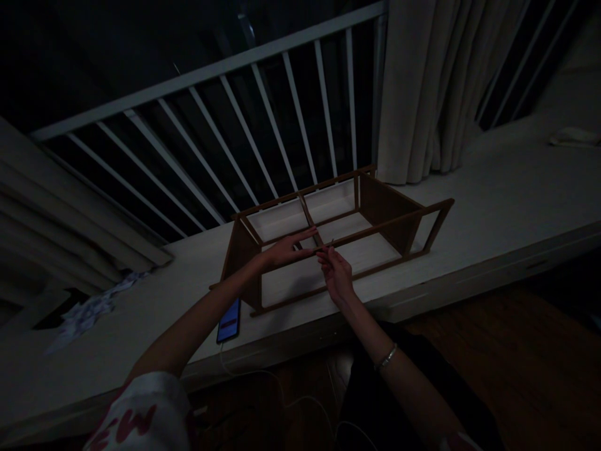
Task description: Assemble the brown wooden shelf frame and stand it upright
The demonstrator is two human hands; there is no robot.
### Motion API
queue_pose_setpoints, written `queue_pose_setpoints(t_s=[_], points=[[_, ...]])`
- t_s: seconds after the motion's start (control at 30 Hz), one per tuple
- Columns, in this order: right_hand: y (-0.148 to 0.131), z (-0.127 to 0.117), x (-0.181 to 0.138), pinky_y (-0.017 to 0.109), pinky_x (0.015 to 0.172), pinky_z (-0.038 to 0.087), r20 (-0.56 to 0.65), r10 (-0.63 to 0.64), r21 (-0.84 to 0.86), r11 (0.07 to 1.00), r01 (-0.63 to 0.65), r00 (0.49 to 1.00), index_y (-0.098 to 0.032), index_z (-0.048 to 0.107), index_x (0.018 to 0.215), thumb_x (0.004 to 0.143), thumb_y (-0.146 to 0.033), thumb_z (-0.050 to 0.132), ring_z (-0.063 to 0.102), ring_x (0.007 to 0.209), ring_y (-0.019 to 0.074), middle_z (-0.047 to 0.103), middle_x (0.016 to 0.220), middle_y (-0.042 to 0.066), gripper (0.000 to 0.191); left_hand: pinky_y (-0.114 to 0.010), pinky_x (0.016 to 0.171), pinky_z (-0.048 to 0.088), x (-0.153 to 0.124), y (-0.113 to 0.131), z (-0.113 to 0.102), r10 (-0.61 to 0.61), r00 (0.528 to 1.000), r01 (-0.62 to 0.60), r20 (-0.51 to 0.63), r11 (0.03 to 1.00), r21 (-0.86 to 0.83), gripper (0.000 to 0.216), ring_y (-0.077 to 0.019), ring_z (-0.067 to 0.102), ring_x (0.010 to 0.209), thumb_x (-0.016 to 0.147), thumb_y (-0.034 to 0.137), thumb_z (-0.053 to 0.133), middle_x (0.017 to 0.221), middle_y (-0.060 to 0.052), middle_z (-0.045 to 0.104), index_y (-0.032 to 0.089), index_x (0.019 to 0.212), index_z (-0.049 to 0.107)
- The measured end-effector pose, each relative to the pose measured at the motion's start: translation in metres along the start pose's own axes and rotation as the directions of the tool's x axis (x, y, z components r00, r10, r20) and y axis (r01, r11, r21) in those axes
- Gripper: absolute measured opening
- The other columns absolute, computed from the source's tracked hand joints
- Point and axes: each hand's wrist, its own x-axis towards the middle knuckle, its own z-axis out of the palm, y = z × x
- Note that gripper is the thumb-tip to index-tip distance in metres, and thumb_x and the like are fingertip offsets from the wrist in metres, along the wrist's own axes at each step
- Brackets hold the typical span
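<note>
A brown wooden shelf frame (394,222) lies on its side on the white ledge, with solid panels near both ends and a crossbar in the middle. My left hand (284,250) reaches over the near upper rail, its fingers and thumb around the joint with the middle crossbar (307,210). Just right of it, my right hand (335,272) is closed in a pinch at the same joint. A thin dark piece shows by its fingertips, too small and dim to name.
A lit phone (228,322) with a white cable (282,382) lies at the ledge's front edge. White railings (253,119) stand behind the frame, with curtains (417,94) at both sides. Crumpled patterned cloth or paper (94,310) lies at left. The room is dark.
</note>
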Motion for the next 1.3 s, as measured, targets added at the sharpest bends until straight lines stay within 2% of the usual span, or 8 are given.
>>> queue_pose_setpoints(t_s=[0.4,0.57,0.83,1.1,1.3], points=[[-0.0004,0.0038,-0.0047,0.019,0.057,0.046,0.022,-0.074,-0.063,0.995,0.075,0.997,-0.019,0.054,0.082,0.066,-0.035,0.072,0.062,0.065,0.0092,0.068,0.074,0.000,0.029,-0.035,0.090,0.043,-0.0005,0.0023,0.0001,-0.022,1.000,0.022,0.015,1.000,0.014,0.067,-0.0262,0.041,0.125,0.078,0.048,0.052,0.147,-0.005,0.020,0.031,0.136,0.024],[0.0044,0.0034,-0.0034,0.022,0.060,0.047,0.012,-0.134,-0.157,0.979,0.134,0.991,-0.020,0.049,0.084,0.065,-0.037,0.071,0.062,0.066,0.0118,0.067,0.071,0.000,0.034,-0.034,0.088,0.044,0.0010,-0.0016,-0.0002,0.001,1.000,-0.001,0.010,1.000,0.011,0.066,-0.0265,0.036,0.129,0.078,0.046,0.053,0.148,-0.003,0.018,0.032,0.136,0.024],[0.0062,0.0010,-0.0020,0.022,0.060,0.046,0.042,-0.168,-0.225,0.959,0.173,0.985,-0.020,0.046,0.085,0.068,-0.040,0.068,0.062,0.067,0.0122,0.066,0.070,0.000,0.034,-0.031,0.081,0.047,0.0031,-0.0067,0.0006,-0.003,1.000,0.003,0.021,1.000,-0.006,0.068,-0.0246,0.049,0.117,0.078,0.044,0.053,0.148,-0.005,0.017,0.032,0.137,0.022],[0.0046,0.0000,-0.0078,0.019,0.047,0.040,0.082,-0.208,-0.284,0.933,0.222,0.975,-0.021,0.042,0.093,0.074,-0.044,0.060,0.064,0.067,0.0130,0.069,0.095,0.007,0.035,-0.032,0.083,0.047,0.0015,-0.0030,0.0015,-0.005,1.000,0.005,0.000,0.999,-0.033,0.067,-0.0270,0.039,0.126,0.077,0.044,0.055,0.148,-0.004,0.019,0.032,0.136,0.025],[0.0041,-0.0012,-0.0080,0.018,0.044,0.039,0.090,-0.192,-0.297,0.932,0.210,0.977,-0.021,0.042,0.095,0.075,-0.046,0.058,0.065,0.061,0.0128,0.069,0.097,0.008,0.036,-0.033,0.083,0.046,0.0017,-0.0037,0.0023,-0.019,1.000,0.019,0.004,0.999,-0.029,0.067,-0.0262,0.042,0.124,0.078,0.045,0.054,0.148,-0.004,0.017,0.032,0.136,0.024]])
